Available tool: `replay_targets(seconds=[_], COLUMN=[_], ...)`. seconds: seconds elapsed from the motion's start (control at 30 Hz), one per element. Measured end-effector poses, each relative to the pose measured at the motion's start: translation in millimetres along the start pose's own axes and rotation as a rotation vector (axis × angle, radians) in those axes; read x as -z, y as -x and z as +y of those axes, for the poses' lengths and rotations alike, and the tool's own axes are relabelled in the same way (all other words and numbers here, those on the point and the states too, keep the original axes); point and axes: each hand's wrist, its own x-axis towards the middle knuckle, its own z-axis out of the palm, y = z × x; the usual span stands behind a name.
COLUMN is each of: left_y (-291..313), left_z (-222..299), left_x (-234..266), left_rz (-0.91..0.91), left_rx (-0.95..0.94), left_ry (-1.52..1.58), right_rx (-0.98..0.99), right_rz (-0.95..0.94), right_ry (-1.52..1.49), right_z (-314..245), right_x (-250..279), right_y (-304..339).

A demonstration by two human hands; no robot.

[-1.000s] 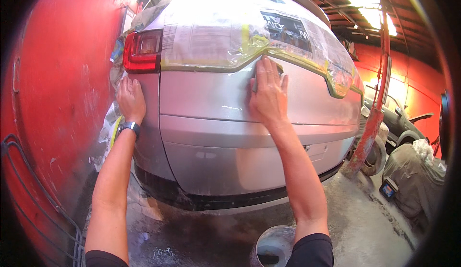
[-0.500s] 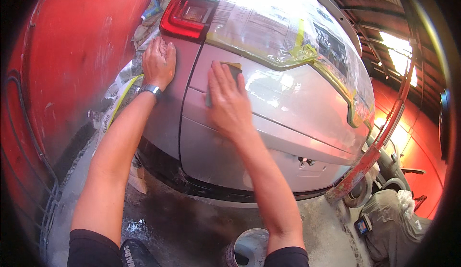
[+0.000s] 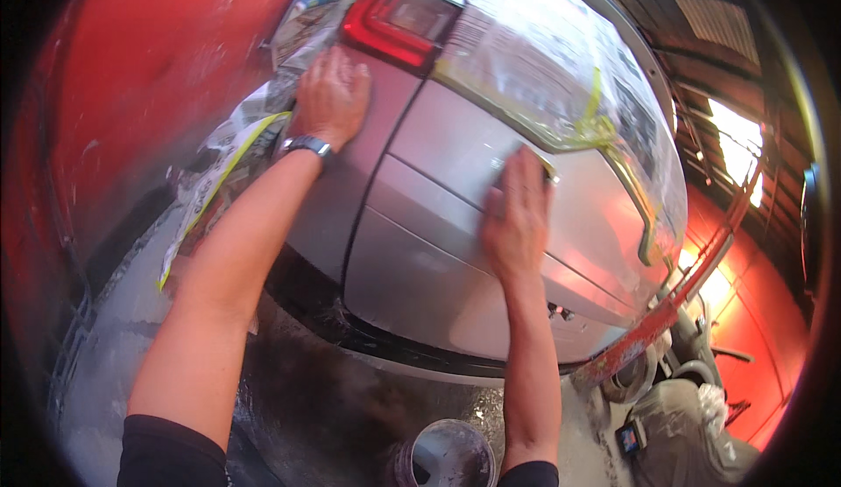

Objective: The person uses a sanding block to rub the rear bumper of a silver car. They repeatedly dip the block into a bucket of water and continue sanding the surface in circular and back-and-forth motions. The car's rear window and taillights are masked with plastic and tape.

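A silver-grey car rear panel (image 3: 438,194) stands before me, with a red tail light (image 3: 399,24) at its upper left. Just below that light, my left hand (image 3: 333,97) lies flat against the body left of the panel gap, its fingers stretched out and holding nothing. My right hand (image 3: 517,211) presses a small sanding pad against the tailgate, below the masked window. Only a thin yellowish edge of the pad (image 3: 548,168) shows past the fingers; the palm hides the rest. Clear film and yellow-green tape (image 3: 596,130) cover the glass above.
A red wall (image 3: 166,93) rises close on the left, with newspaper masking (image 3: 232,150) hanging beside the car. An open bucket (image 3: 451,452) stands on the floor below. To the right lean a rusty post (image 3: 644,334) and a covered grey heap (image 3: 679,426).
My right hand has slid rightward across the tailgate with the sanding pad. My left hand stays below the tail light. The whole view has shifted and tilted, and the car appears farther right.
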Motion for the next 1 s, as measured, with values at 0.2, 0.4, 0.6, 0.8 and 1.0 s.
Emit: replay_targets(seconds=[0.2,0.4,0.6,0.8,1.0], left_y=[2.9,-0.9,2.3,7.3,-6.3], left_z=[9.8,6.9,12.9,15.7,-16.2], left_x=[-1.7,10.2,2.0,5.4,-9.5], left_rz=[0.001,-0.012,0.01,0.026,0.004], left_rx=[0.017,0.027,0.023,-0.003,-0.179], left_ry=[0.065,0.041,0.062,0.031,0.013], right_rx=[0.145,0.281,0.381,0.201,0.19], right_rz=[-0.019,-0.198,-0.25,-0.216,-0.064], right_ry=[-0.012,-0.069,-0.136,-0.093,-0.25], right_z=[-56.2,-37.0,-78.8,-28.7,-93.8], right_x=[-37.1,-5.4,-36.3,-1.6,-56.0], right_y=[-41.4,-15.3,-44.4,14.8,1.3])
